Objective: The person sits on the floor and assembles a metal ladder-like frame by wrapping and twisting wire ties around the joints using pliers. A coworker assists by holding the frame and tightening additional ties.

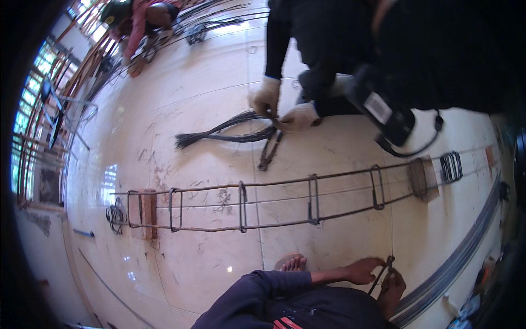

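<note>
My right hand (391, 286), low and right of centre, is closed around dark metal pincers (389, 262), their head pointing up and one handle slanting down to the left. Beside it, my left hand (362, 271) has its fingers bent in against the tool; whatever they pinch is too small to make out. In front of me a long rebar cage (279, 223) lies across the floor, with rectangular stirrups (242, 206) spaced along its bars. A brick (148, 214) props its left end and a block (422, 178) its right, where several stirrups (451, 166) are bunched together.
Across the cage, a co-worker's gloved hands (285, 114) hold a bundle of tie wire (219, 133) and other pincers (267, 153). Another person (143, 27) crouches at the far left. Long rods (449, 268) lie at right. Coiled wire (115, 216) sits by the cage's left end.
</note>
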`<state>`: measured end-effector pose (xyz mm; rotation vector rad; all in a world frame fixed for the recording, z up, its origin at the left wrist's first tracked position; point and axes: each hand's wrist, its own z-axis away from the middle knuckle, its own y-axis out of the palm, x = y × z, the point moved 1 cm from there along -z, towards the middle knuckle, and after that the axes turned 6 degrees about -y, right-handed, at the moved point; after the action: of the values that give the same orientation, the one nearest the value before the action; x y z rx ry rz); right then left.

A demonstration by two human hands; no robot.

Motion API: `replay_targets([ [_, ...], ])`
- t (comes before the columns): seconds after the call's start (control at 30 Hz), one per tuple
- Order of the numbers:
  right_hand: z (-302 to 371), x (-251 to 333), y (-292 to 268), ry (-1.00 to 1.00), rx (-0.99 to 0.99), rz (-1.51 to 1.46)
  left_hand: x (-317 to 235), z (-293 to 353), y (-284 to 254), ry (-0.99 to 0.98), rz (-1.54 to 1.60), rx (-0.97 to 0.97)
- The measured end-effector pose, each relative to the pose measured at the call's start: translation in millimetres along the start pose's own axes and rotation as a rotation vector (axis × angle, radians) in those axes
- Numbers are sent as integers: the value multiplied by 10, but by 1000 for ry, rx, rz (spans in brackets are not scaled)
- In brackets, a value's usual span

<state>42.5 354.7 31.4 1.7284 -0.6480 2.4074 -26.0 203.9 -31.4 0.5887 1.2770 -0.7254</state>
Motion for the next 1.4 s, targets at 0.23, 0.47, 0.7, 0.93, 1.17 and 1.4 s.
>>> replay_targets([
  [0.23,-331,603,121,-47,474,364,-104,97,-239,204,557,-65],
  [0.47,-749,489,353,-113,703,550,-189,305,-640,77,176,-266],
  [0.7,-720,937,621,-111,989,768,-156,335,-754,5,2,-189],
  [0.93,-1151,776,379,-916,992,531,-447,290,-1118,46,-191,-160],
  [1.17,-1335,622,128,-687,1017,288,-812,-35,-1025,-185,-11,-110],
  [1.4,-1453,186,146,-517,1043,229,-885,280,-803,-375,-396,-243],
])
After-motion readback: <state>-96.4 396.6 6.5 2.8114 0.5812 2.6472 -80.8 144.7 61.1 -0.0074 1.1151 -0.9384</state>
